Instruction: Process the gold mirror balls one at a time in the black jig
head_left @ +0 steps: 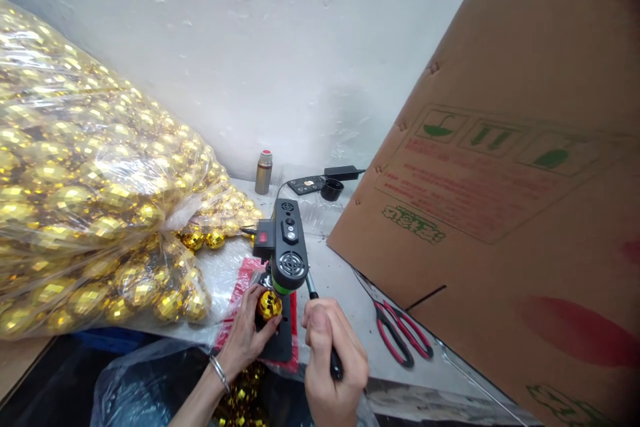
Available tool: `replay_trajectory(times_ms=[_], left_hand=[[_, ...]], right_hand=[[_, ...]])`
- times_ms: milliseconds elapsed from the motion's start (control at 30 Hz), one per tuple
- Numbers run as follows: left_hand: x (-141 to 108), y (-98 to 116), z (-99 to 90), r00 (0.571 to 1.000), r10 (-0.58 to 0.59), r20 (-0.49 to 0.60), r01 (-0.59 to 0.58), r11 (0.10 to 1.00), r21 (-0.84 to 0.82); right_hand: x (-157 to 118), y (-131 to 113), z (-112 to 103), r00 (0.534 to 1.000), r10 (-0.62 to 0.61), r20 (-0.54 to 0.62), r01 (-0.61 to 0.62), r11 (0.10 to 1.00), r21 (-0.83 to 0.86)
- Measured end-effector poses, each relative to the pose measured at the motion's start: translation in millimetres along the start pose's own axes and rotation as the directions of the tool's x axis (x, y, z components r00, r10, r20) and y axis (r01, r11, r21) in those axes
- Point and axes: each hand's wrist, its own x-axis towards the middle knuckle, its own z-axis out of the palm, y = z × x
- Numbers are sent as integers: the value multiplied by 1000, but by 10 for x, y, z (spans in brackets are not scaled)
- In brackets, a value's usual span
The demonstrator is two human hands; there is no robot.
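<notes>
Between the thumb and fingers of my left hand is a gold mirrored ball, held under the head of a black device with a green ring. A silver bracelet circles my left wrist. The fingers of my right hand are wrapped round the black grip of a lever on the device's right side. Beneath the ball is the device's black base, which lies on a red plastic sheet. The ball's top is partly hidden by the device head.
Clear bags of gold balls fill the left. A large cardboard box leans at the right, with red-handled scissors beside it. Behind the device are a metal bottle, a black cup and a power adapter.
</notes>
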Motion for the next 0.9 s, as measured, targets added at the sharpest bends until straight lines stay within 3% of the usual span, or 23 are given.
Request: replay_trajectory(times_ms=[133, 400, 633, 800, 900], left_hand=[[36, 31, -41, 995, -4, 96, 7, 1000, -23], [-17, 39, -70, 993, 42, 110, -42, 999, -5], [-91, 10, 6, 998, -49, 35, 47, 997, 54], [-85, 81, -36, 992, -64, 107, 60, 998, 34], [-71, 118, -47, 990, -108, 94, 105, 994, 37]], right_hand=[[9, -4, 4, 1000, 9, -10, -9, 1000, 5], [4, -2, -7, 1000, -9, -8, 9, 1000, 7], [-16, 3, -6, 1000, -9, -2, 9, 1000, 12], [-20, -4, -14, 1000, -5, -8, 5, 1000, 1], [-48, 9, -11, 1000, -12, -9, 12, 1000, -2]])
